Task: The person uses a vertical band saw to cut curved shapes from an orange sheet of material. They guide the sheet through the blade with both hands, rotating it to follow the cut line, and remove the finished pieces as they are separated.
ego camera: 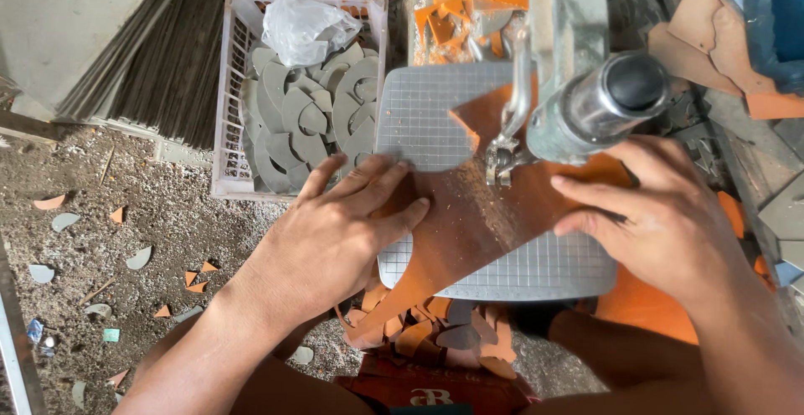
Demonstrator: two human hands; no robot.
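Observation:
A brown-orange flat sheet [469,214] lies on the gridded metal saw table [427,122]. My left hand [335,231] presses flat on the sheet's left part, fingers spread. My right hand [662,214] presses down on its right part, fingers pointing left toward the blade. The saw's blade guide and clamp [502,159] stand between my hands, touching the sheet, with a round metal motor housing [599,105] above it. A cut edge shows in the sheet just behind the blade.
A white plastic crate [230,113] with several grey cut-out curved pieces [301,122] and a clear plastic bag [301,25] stands left of the table. Orange scraps [469,5] lie behind, offcuts [435,323] below the table, grey stacked sheets [126,46] at far left.

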